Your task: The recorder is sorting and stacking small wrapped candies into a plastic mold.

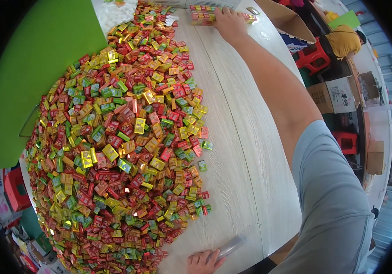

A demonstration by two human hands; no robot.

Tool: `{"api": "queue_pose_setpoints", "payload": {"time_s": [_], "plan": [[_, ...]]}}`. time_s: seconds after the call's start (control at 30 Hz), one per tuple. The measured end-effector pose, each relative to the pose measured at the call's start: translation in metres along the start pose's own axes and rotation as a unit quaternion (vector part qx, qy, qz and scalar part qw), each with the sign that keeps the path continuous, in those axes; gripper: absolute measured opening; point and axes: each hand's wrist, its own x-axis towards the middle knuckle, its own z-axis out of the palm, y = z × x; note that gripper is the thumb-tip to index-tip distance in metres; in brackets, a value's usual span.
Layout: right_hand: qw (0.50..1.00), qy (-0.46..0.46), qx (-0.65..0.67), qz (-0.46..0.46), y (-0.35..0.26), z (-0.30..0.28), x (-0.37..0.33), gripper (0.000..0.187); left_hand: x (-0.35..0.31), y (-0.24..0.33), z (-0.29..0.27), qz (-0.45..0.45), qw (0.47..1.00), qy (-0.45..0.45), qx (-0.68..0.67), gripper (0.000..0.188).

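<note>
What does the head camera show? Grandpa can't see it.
A big heap of small shiny red, yellow, green and orange packets lies on a pale wood-grain table. The right hand touches stacked red-and-yellow packets; the left hand holds a slim clear plastic piece.

Right arm (276, 77) outstretched, right hand (230, 23) palm-down, left hand (202, 263), fingers (213, 256) curled
</note>
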Motion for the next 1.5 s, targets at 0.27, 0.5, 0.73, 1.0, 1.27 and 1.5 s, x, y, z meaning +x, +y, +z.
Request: {"api": "queue_pose_setpoints", "payload": {"time_s": [0.27, 0.5, 0.73, 1.0, 1.27, 1.5], "plan": [[0.999, -0.001, 0.003, 0.049, -0.01, -0.017, -0.001, 0.051, 0.005, 0.002, -0.004, -0.016, 0.999, -0.004, -0.03, 0.049], [0.993, 0.102, 0.044, -0.047, -0.032, -0.032, -0.005, 0.028, 0.011, 0.003, -0.009, -0.021, 0.999, 0.002, -0.034, 0.047], [0.988, 0.111, 0.077, -0.077, -0.052, -0.027, -0.021, 0.02, 0.011, 0.002, -0.013, -0.017, 0.999, -0.002, -0.039, 0.046], [0.981, -0.059, 0.179, 0.04, -0.056, -0.012, -0.005, 0.031, 0.016, 0.002, -0.015, 0.0, 0.999, 0.006, -0.05, 0.046], [0.991, -0.062, 0.12, 0.019, -0.073, -0.007, -0.013, 0.028, 0.011, 0.002, -0.014, -0.008, 0.999, -0.01, -0.035, 0.048], [0.954, -0.022, 0.287, 0.085, -0.081, -0.036, -0.071, 0.028, 0.016, 0.0, -0.019, 0.01, 1.0, -0.005, -0.01, 0.046]]}}
